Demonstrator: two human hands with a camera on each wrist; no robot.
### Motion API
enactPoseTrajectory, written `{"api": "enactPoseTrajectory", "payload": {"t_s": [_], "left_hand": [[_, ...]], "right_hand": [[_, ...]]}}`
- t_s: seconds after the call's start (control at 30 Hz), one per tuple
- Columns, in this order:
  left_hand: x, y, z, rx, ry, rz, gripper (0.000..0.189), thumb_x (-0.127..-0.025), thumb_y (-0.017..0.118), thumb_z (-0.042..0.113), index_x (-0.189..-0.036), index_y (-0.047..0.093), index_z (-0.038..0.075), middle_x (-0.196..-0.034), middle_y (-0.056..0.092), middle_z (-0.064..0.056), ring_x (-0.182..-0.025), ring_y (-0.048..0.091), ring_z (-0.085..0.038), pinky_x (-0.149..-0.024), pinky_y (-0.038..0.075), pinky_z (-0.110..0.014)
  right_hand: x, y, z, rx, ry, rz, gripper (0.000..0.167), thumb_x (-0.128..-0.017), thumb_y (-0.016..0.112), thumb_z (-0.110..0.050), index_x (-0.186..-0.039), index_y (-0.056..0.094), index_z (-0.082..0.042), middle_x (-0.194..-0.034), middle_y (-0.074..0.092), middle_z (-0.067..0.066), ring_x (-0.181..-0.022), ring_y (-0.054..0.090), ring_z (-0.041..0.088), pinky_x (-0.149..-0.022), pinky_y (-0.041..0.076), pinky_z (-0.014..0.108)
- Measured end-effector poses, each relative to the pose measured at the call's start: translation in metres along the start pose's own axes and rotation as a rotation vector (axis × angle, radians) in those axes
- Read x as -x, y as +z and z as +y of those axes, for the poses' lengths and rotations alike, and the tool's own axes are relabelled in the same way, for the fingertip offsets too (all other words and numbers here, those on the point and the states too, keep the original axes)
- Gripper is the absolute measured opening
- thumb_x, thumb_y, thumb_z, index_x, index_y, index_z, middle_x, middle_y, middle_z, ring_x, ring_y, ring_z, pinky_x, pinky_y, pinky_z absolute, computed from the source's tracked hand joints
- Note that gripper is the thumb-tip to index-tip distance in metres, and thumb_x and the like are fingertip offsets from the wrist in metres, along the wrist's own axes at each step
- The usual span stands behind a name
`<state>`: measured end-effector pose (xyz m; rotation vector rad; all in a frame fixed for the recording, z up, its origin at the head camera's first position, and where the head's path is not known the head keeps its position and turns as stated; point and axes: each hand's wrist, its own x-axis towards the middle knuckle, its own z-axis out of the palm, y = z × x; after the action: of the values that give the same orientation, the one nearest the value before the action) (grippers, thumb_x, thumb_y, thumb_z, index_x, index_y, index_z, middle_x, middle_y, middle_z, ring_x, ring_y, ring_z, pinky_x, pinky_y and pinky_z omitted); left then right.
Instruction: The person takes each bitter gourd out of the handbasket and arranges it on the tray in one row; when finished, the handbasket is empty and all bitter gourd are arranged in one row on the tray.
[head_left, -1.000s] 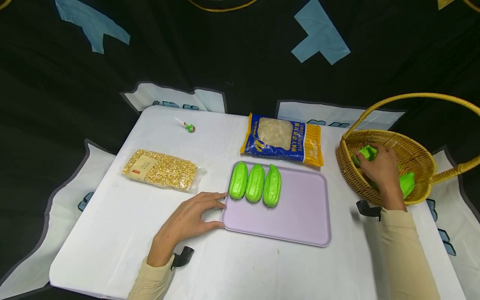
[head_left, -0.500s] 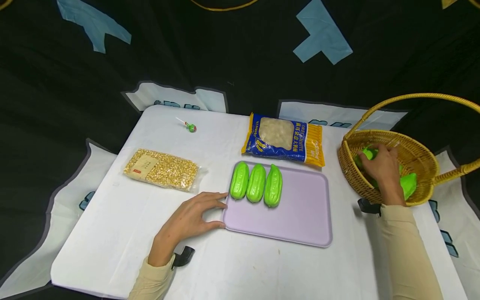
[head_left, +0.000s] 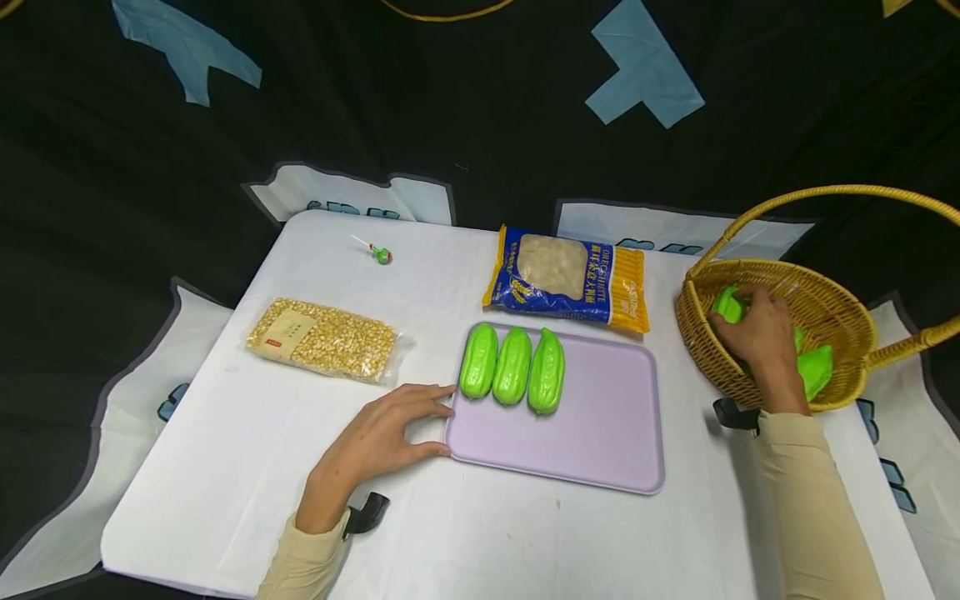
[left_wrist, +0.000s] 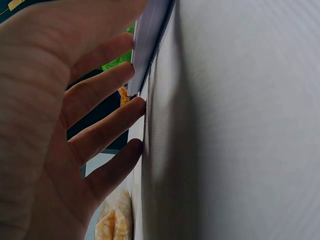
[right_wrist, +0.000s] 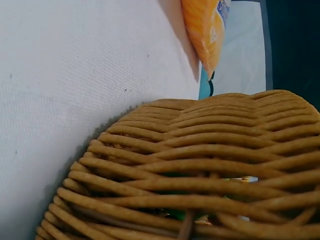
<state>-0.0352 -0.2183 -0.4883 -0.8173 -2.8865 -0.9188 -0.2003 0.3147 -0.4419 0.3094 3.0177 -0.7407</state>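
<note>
My left hand (head_left: 378, 429) lies at the left edge of a lilac tray (head_left: 600, 433), fingers spread and fingertips at its rim. Three shiny green ribbed vegetables (head_left: 512, 367) lie side by side on the tray's left part. In the left wrist view the fingers (left_wrist: 102, 90) are extended beside the tray's side. My right hand (head_left: 761, 337) reaches down into a wicker basket (head_left: 832, 308) and grips a green ribbed vegetable (head_left: 727, 305) between thumb and fingers. Another green piece (head_left: 816, 371) lies in the basket by the wrist. The basket's weave (right_wrist: 200, 170) hides this hand in the right wrist view.
A blue and yellow pasta bag (head_left: 555, 267) lies behind the tray. To the left are a bag of yellow corn kernels (head_left: 322, 337) and a small green lollipop (head_left: 381, 255). The basket's tall handle (head_left: 847, 192) arches over its opening.
Inside the basket, my right hand has shifted slightly, and the green vegetable at its fingers shows from a different angle. The left hand, tray and the vegetables on it stay put.
</note>
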Motion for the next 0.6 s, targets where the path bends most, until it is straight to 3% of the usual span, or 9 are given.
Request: {"api": "enactPoseTrajectory", "payload": {"t_s": [0.33,0.6], "left_hand": [[0.000,0.000,-0.001,-0.003,-0.002,-0.002,0.052,-0.082,0.092,0.048,-0.124,0.080,0.019,-0.154,0.062,0.004,-0.142,0.059,-0.020,-0.122,0.047,-0.041],[-0.001,0.000,0.000,0.001,0.000,-0.004,0.051,-0.082,0.092,0.048,-0.123,0.080,0.020,-0.155,0.062,0.004,-0.141,0.059,-0.020,-0.122,0.047,-0.041]], "right_hand": [[0.010,-0.004,-0.003,-0.045,-0.037,0.042,0.071,-0.104,0.062,-0.034,-0.155,0.041,0.010,-0.149,0.038,0.044,-0.126,0.044,0.056,-0.101,0.046,0.071],[0.021,-0.016,-0.008,-0.078,-0.084,0.122,0.070,-0.102,0.063,-0.033,-0.154,0.045,0.010,-0.143,0.043,0.041,-0.121,0.047,0.053,-0.092,0.048,0.063]]}}
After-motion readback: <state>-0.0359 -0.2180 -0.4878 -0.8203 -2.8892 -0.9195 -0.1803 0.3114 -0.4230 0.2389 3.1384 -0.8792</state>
